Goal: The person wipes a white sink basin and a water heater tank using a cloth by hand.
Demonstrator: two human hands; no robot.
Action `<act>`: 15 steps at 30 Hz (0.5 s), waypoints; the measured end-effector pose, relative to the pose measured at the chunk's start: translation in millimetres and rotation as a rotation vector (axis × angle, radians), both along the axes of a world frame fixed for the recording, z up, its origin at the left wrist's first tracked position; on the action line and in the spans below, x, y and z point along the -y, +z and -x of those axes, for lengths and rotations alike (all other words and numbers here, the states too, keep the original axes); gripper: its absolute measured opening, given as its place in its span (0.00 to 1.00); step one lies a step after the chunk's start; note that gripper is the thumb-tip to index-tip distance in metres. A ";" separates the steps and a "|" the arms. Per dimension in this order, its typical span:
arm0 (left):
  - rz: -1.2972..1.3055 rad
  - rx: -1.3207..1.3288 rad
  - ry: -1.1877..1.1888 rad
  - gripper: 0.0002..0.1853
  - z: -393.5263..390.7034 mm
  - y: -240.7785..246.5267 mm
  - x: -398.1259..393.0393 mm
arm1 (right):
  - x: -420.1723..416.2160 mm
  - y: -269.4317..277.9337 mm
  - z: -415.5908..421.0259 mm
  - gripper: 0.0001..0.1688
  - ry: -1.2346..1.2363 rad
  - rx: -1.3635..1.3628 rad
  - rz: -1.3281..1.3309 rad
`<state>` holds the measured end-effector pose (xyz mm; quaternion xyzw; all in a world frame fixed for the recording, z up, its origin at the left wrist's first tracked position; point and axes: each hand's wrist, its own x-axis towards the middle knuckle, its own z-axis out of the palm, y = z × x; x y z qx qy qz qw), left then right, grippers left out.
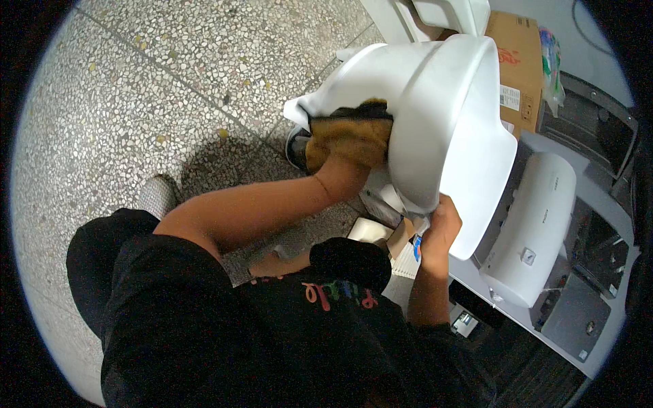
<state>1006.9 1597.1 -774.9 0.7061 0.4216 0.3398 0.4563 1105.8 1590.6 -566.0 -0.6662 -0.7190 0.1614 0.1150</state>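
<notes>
A glossy white ceramic sanitary fixture (433, 117) stands tilted in front of me, with a curved body and a broad flat face on its right. My left hand (352, 148) is covered by a brown and black cloth (349, 132), which lies against the fixture's curved side; its fingers are hidden. The bare right hand (444, 229) grips the fixture's lower rim, thumb on the flat face. Close below those fingers is a small blue and white piece of packaging (417, 247).
Another white fixture (454, 15) is at the top. A cardboard box (515, 71) stands to the right, near a white cylindrical water heater (530, 229) on a grey display unit (576, 311). Small boxes (403, 237) lie below the fixture. Speckled terrazzo floor (168, 61) spreads left.
</notes>
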 end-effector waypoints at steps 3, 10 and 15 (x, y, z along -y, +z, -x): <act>-0.148 0.145 0.394 0.23 -0.6 8.9 -11.7 | -20.3 0.4 22.4 0.19 0.093 -0.025 0.039; -0.057 0.305 0.406 0.22 -40.1 9.3 38.4 | -32.8 -9.1 76.9 0.38 0.460 0.297 -0.306; 0.374 0.416 0.418 0.16 -15.1 47.0 16.2 | -24.8 -4.3 93.1 0.36 0.481 0.500 -0.292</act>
